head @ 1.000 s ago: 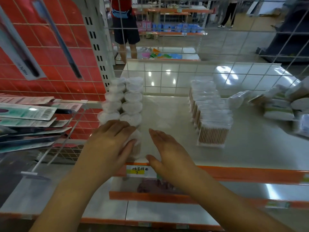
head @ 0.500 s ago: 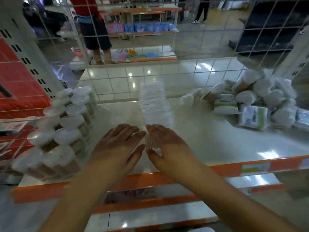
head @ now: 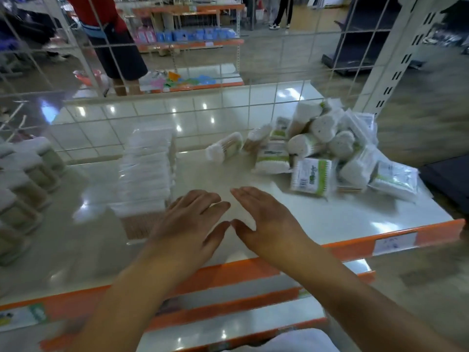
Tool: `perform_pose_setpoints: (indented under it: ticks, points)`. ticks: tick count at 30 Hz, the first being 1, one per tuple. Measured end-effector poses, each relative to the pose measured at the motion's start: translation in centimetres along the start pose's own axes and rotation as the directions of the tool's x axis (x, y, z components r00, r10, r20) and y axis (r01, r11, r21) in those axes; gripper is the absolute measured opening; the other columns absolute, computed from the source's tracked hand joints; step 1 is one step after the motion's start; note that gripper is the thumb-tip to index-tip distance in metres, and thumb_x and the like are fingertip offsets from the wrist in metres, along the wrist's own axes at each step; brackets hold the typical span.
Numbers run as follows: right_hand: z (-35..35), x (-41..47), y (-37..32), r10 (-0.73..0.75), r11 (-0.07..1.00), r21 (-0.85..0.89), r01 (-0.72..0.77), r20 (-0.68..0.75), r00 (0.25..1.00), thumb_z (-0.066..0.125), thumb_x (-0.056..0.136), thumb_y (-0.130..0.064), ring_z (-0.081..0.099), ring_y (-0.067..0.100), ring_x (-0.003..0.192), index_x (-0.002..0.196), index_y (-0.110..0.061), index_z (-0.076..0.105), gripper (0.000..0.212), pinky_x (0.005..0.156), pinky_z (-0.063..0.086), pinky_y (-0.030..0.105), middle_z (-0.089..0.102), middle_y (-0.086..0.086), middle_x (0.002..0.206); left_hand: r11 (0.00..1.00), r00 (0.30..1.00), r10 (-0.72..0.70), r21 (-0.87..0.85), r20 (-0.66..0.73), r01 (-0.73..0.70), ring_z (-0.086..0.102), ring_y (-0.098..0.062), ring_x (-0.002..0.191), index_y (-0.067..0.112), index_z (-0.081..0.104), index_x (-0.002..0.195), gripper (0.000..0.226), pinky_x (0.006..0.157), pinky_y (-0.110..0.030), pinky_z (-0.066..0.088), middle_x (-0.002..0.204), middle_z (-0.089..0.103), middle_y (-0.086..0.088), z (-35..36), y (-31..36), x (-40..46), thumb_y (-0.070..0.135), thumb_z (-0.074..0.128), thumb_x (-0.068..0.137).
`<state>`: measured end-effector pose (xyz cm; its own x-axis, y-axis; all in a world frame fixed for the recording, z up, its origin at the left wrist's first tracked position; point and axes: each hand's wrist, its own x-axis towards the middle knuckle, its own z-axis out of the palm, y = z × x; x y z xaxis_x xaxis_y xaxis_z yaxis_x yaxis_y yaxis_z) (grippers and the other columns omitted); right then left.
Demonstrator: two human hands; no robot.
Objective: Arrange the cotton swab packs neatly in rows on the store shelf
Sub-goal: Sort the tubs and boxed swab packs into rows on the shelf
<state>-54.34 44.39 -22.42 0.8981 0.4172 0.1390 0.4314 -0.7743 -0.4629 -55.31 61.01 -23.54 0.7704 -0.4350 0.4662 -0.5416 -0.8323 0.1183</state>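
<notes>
White metal store shelving (head: 330,219) carries a neat row of clear cotton swab packs (head: 148,174) left, loose bagged packs (head: 330,153) right. Left hand (head: 187,224) and right hand (head: 269,222) hover flat, fingers straight, holding nothing.

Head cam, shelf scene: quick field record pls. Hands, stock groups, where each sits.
left hand: flat, fingers straight, holds nothing
right hand: flat, fingers straight, holds nothing
hands position: side by side over the shelf front, thumbs almost meeting
boxed swab row: one neat line running front to back, just left of the hands
round tubs: rows at far left, blurred
loose pile: unsorted packs heaped at right rear
back: wire grid
</notes>
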Motion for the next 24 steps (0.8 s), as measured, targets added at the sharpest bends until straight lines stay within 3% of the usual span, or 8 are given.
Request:
perform_pose_setpoints:
  ticks: [4, 7, 11, 14, 17, 19, 22, 24]
  points:
    - [-2.0, -0.1, 5.0, 0.113, 0.993, -0.032, -0.113, -0.020, 0.993, 0.045, 0.095, -0.029, 0.021, 0.011, 0.138, 0.144, -0.020, 0.025, 0.054, 0.105, 0.012, 0.016, 0.026, -0.004, 0.151, 0.998, 1.000, -0.006, -0.057, 0.013, 0.007, 0.049, -0.014, 0.096, 0.010, 0.070, 0.100, 0.038, 0.076, -0.033, 0.053, 0.096, 0.067, -0.003, 2.4, 1.9, 2.1, 0.034, 0.045, 0.084]
    - [-3.5, 0.3, 8.7, 0.167, 0.984, -0.031, -0.174, -0.158, 0.973, 0.053, 0.091, -0.018, 0.033, 0.021, 0.133, 0.137, -0.007, 0.040, 0.049, 0.105, 0.019, 0.022, 0.040, 0.008, 0.143, 0.991, 0.999, -0.001, -0.135, 0.045, 0.008, 0.056, -0.015, 0.093, 0.011, 0.070, 0.100, 0.038, 0.076, -0.029, 0.051, 0.095, 0.068, -0.003, 4.2, 2.7, 4.3, 0.033, 0.045, 0.083]
    - [-5.4, 1.6, 13.3, 0.177, 0.958, -0.170, -0.231, -0.284, 0.942, 0.057, 0.084, -0.008, 0.047, 0.035, 0.114, 0.116, 0.001, 0.058, 0.033, 0.093, 0.034, 0.036, 0.056, 0.018, 0.121, 0.978, 0.991, -0.049, -0.196, 0.126, 0.073, 0.064, -0.025, 0.090, 0.008, 0.069, 0.100, 0.042, 0.080, -0.028, 0.047, 0.098, 0.069, -0.007, 6.3, 3.4, 7.5, 0.034, 0.042, 0.081]
    - [-5.9, 2.8, 15.0, 0.142, 0.896, -0.402, -0.188, -0.143, 0.980, 0.054, 0.079, -0.010, 0.043, 0.035, 0.114, 0.117, -0.005, 0.055, 0.038, 0.096, 0.038, 0.042, 0.053, 0.016, 0.120, 0.971, 0.983, -0.082, -0.207, 0.167, 0.116, 0.063, -0.029, 0.093, 0.006, 0.068, 0.099, 0.039, 0.083, -0.037, 0.050, 0.100, 0.068, -0.011, 7.7, 4.1, 9.6, 0.033, 0.045, 0.082]
    - [-6.1, 3.4, 15.0, 0.204, 0.825, -0.539, -0.173, -0.002, 0.979, 0.053, 0.084, -0.020, 0.039, 0.034, 0.119, 0.122, -0.011, 0.045, 0.040, 0.099, 0.032, 0.040, 0.050, 0.014, 0.121, 0.969, 0.985, -0.039, -0.236, 0.169, 0.079, 0.064, -0.030, 0.083, 0.004, 0.069, 0.092, 0.028, 0.078, -0.031, 0.047, 0.089, 0.069, -0.014, 8.2, 5.3, 10.6, 0.018, 0.049, 0.080]
    - [-6.0, 3.5, 15.0, 0.199, 0.806, -0.573, -0.146, 0.031, 0.979, 0.054, 0.086, -0.025, 0.041, 0.033, 0.117, 0.125, -0.013, 0.039, 0.043, 0.100, 0.031, 0.039, 0.051, 0.013, 0.120, 0.972, 0.987, -0.007, -0.232, 0.158, 0.044, 0.063, -0.029, 0.075, 0.003, 0.069, 0.086, 0.029, 0.072, -0.027, 0.044, 0.082, 0.069, -0.013, 8.2, 5.8, 10.3, 0.017, 0.045, 0.079]
    - [-5.8, 3.1, 15.1, 0.151, 0.819, -0.560, -0.127, -0.004, 0.989, 0.056, 0.086, -0.024, 0.047, 0.031, 0.110, 0.125, -0.013, 0.036, 0.045, 0.096, 0.034, 0.037, 0.049, 0.013, 0.117, 0.966, 0.995, -0.001, -0.256, 0.104, 0.027, 0.058, -0.019, 0.085, 0.004, 0.070, 0.087, 0.018, 0.077, -0.021, 0.042, 0.089, 0.071, -0.011, 8.4, 5.6, 9.4, 0.006, 0.058, 0.074]
    - [-5.8, 2.8, 14.9, 0.129, 0.846, -0.515, -0.136, -0.049, 0.990, 0.058, 0.085, -0.021, 0.049, 0.031, 0.105, 0.124, -0.015, 0.036, 0.046, 0.085, 0.038, 0.037, 0.047, 0.011, 0.115, 0.962, 0.993, -0.021, -0.267, 0.114, 0.051, 0.062, -0.022, 0.090, 0.005, 0.070, 0.091, 0.021, 0.079, -0.028, 0.048, 0.094, 0.070, -0.011, 8.6, 5.0, 9.0, 0.006, 0.060, 0.073]
